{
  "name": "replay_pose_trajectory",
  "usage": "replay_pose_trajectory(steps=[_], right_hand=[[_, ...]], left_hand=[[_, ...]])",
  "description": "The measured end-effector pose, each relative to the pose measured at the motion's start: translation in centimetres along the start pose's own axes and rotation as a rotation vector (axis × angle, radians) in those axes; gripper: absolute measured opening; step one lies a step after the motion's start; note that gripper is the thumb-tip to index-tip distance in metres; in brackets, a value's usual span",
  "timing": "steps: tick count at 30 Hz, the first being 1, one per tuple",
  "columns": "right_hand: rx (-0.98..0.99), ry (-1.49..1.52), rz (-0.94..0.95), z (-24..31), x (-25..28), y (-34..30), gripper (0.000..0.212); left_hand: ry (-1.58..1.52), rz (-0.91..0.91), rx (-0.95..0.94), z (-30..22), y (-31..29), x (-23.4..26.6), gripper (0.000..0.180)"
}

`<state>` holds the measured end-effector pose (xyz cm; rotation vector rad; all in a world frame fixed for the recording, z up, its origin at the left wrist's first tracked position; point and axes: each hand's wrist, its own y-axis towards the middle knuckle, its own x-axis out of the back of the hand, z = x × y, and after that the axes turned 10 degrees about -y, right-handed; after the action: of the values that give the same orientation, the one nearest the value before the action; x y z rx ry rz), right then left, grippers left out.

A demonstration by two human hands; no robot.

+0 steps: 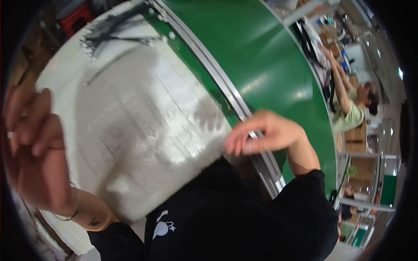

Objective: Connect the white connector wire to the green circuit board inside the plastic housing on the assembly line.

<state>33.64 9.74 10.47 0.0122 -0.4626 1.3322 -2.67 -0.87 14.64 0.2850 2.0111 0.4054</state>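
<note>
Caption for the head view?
Left hand and right hand apart, pale worktop between, metal rail and green surface at right.

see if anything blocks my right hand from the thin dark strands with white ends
Nothing visible blocks the right hand from the thin dark strands with white ends; between them lies the glossy pale tabletop, with one loose grey strand near the pile.

No words or numbers can be read here. Near the middle, the black shirt [244, 213] has a small white print [163, 230], with a round shape and a little star. A small dark mark [93, 222] is on the left arm [102, 214]. Far off to the right, a green board [388, 190] is too small to read.
</note>
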Motion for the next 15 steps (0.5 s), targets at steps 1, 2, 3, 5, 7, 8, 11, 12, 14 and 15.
replay_pose_trajectory(steps=[1, 2, 3, 5, 7, 8, 11, 12, 14, 15], right_hand=[[-0.055, 0.022, -0.166, -0.3, 2.4, 1.9, 0.026], [-0.105, 0.052, -0.339, -1.3, 5.2, 4.1, 0.025], [-0.159, 0.063, -0.455, -2.7, 8.4, 6.9, 0.024], [-0.243, 0.108, -0.716, -5.5, 15.9, 10.3, 0.023], [-0.345, 0.072, -0.907, -9.2, 23.0, 15.1, 0.029], [-0.410, -0.001, -1.005, -10.8, 25.7, 17.6, 0.035], [-0.516, -1.156, -1.164, -14.6, 31.8, 23.0, 0.052], [-0.454, -1.179, -1.153, -15.0, 32.6, 23.8, 0.059], [-0.507, -1.379, -1.072, -15.7, 34.4, 24.8, 0.059], [-0.498, -1.508, -1.028, -16.2, 35.0, 24.9, 0.048]], left_hand=[[0.017, -0.011, -0.028, 0.2, -0.3, 0.4, 0.007], [0.032, -0.023, -0.049, 0.3, -0.3, 0.7, 0.009], [0.067, -0.075, -0.100, 0.0, -1.0, 0.2, 0.010], [0.078, -0.067, -0.127, -0.2, -0.7, -1.0, 0.013], [0.090, -0.076, -0.175, -0.5, -0.4, -0.8, 0.013], [0.100, -0.136, -0.204, -0.5, -0.4, -0.7, 0.013], [0.124, -0.273, -0.262, -0.2, 0.0, -0.2, 0.014], [0.111, -0.359, -0.266, 0.1, 0.2, 0.3, 0.015], [0.115, -0.415, -0.273, 0.6, 0.9, 1.3, 0.016], [0.103, -0.462, -0.235, 0.9, 1.1, 1.7, 0.017]])
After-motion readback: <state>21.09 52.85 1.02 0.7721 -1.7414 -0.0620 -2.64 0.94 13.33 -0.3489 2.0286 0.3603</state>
